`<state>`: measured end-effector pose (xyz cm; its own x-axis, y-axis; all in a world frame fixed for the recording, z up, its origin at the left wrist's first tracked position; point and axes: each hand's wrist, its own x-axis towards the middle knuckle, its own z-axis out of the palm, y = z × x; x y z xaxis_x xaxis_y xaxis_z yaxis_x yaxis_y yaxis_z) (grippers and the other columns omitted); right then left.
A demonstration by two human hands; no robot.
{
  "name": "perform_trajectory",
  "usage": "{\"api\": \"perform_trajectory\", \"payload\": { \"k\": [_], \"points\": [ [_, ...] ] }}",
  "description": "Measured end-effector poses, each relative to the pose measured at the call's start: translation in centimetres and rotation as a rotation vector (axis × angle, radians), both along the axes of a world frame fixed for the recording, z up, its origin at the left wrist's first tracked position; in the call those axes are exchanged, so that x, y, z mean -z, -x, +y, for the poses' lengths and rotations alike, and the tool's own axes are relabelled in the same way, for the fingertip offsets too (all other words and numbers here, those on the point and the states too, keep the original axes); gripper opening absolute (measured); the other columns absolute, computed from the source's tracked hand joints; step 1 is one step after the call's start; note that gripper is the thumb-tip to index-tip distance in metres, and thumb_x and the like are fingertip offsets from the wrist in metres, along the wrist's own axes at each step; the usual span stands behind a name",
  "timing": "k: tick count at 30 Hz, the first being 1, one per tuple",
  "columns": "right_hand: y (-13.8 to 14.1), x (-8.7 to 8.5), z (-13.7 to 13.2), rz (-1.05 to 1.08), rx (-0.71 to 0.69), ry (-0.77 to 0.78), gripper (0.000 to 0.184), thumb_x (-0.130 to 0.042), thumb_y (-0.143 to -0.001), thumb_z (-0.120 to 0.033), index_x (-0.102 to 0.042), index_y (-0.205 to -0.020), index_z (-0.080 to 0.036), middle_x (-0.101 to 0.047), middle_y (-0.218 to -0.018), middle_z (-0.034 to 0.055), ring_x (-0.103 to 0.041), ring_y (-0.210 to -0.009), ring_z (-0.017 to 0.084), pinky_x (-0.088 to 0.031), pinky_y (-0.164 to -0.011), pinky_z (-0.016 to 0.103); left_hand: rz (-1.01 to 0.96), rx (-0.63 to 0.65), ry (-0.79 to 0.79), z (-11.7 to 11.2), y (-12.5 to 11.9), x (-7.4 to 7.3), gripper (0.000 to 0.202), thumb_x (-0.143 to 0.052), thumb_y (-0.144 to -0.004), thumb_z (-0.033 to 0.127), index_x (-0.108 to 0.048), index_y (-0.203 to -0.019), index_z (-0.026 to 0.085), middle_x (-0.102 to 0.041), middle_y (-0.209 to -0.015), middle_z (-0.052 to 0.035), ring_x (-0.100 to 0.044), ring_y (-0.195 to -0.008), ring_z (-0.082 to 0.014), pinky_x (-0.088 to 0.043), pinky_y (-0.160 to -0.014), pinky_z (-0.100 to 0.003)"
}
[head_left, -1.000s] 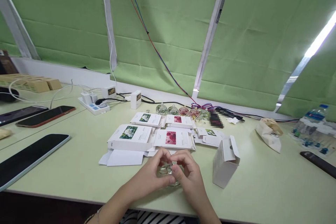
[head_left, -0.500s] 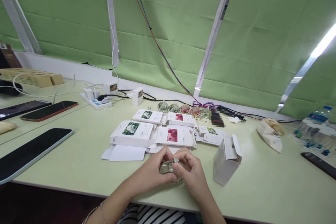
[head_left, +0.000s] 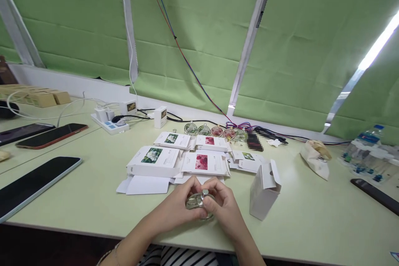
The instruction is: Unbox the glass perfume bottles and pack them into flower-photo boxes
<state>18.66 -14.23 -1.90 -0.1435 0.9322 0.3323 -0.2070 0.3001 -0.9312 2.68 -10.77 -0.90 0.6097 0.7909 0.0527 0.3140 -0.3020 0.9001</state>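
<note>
A small round glass bottle [head_left: 193, 202] with a silver cap on top is held between both hands above the near edge of the table. My left hand [head_left: 179, 207] wraps round its left side, thumb along the front. On the other side my right hand [head_left: 222, 203] grips it, with the thumb close by the cap. Fingers cover much of the bottle. Just beyond the hands lie several white cartons, among them one with a white flower picture [head_left: 152, 156] and one with a red flower picture [head_left: 202, 162]. An opened white box [head_left: 264, 191] stands to the right.
Behind the cartons is a row of round glass bottles [head_left: 216, 131]. Phones [head_left: 40, 183] and a power strip [head_left: 109, 124] lie to the left. Cables [head_left: 268, 133] run along the back. At the right are a crumpled paper bag [head_left: 315, 160], a dark phone [head_left: 374, 195] and plastic bottles [head_left: 370, 137].
The view has shifted slightly, so everything appears a little further left. Both hands keep the bottle in much the same grip.
</note>
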Motion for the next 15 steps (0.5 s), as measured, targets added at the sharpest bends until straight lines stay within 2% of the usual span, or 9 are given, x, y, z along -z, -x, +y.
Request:
{"api": "perform_trajectory", "payload": {
  "k": [7, 15],
  "points": [
    [0.42, -0.09, 0.02, -0.051, 0.101, -0.011, 0.024, -0.067, -0.075, -0.041, -0.061, -0.075, -0.018, -0.052, -0.074, -0.0008, -0.052, -0.071, 0.013, -0.041, -0.068, 0.024, 0.005, -0.005, -0.004, -0.08, 0.01, -0.01, 0.028, -0.065, -0.068, 0.026, -0.042, -0.083, 0.021, -0.050, -0.083, 0.0032, -0.047, -0.078, -0.0153, -0.038, -0.066, -0.024],
    [0.24, -0.14, 0.17, -0.031, 0.080, -0.057, 0.015, -0.068, -0.073, -0.032, -0.061, -0.075, -0.019, -0.050, -0.075, -0.0008, -0.051, -0.073, 0.013, -0.041, -0.070, 0.025, 0.003, -0.007, -0.018, 0.00, -0.09, 0.00, 0.029, -0.066, -0.067, 0.027, -0.042, -0.083, 0.021, -0.050, -0.084, 0.0026, -0.047, -0.080, -0.0162, -0.038, -0.068, -0.025]
  ]
}}
